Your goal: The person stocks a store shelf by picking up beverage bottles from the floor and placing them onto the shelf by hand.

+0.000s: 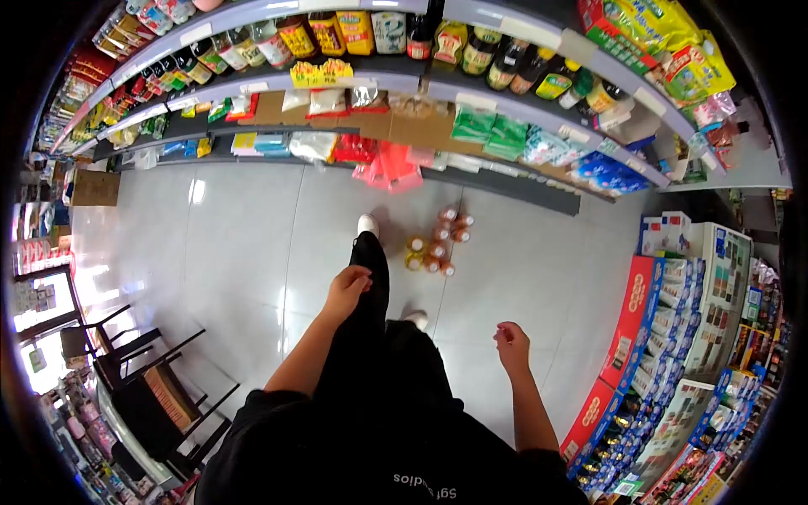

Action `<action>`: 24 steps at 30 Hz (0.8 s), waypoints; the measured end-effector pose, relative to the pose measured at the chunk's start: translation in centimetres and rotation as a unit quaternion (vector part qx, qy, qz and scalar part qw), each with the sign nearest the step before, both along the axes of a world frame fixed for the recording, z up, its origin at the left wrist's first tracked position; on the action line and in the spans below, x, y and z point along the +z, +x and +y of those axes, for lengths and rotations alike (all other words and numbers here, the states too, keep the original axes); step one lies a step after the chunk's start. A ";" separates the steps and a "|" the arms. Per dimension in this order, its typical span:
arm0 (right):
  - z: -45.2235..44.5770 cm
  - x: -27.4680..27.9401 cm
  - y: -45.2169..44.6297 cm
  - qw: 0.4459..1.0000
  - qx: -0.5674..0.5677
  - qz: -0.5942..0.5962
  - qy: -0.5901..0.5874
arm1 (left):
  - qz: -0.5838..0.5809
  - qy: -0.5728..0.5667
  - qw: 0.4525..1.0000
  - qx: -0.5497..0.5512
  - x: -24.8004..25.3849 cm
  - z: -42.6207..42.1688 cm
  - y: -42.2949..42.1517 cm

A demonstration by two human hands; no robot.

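Note:
My left hand (348, 290) hangs over my dark trouser leg with its fingers curled; whether anything is inside cannot be made out. To the right, my right hand (512, 343) is above the grey floor, its fingers bent and pressed together, with no object visible in it. On the floor ahead stands a group of several bottles with light caps (437, 250), mostly orange-brown, with yellowish ones (415, 244) at the left. Neither hand touches them. One white shoe (368, 224) is just left of the bottles, the other (417, 318) nearer to me.
Shelves (404, 82) of sauce bottles and packets curve across the front. Pink-red bags (389, 168) hang at the lowest shelf. A red and blue display (627, 328) stands at the right, a black chair (156, 404) at the left, and a cardboard box (95, 188) farther back.

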State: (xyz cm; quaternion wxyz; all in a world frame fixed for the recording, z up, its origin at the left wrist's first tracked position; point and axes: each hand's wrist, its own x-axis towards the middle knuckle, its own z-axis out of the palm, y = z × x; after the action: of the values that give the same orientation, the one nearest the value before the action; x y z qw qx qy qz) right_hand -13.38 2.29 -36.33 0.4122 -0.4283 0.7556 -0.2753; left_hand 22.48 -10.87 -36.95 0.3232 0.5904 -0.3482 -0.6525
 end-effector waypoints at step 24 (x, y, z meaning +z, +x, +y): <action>-18.6 -37.9 14.1 0.937 0.223 0.182 0.197 | -0.055 0.170 0.934 -0.310 -38.2 -7.1 -7.8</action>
State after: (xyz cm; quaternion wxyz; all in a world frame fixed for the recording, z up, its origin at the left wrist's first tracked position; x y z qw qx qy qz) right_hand 0.68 -16.29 -74.24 0.3947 -0.5385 0.7420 0.0608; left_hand 14.66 -17.97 -75.11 -0.0197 0.5345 -0.4149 -0.7360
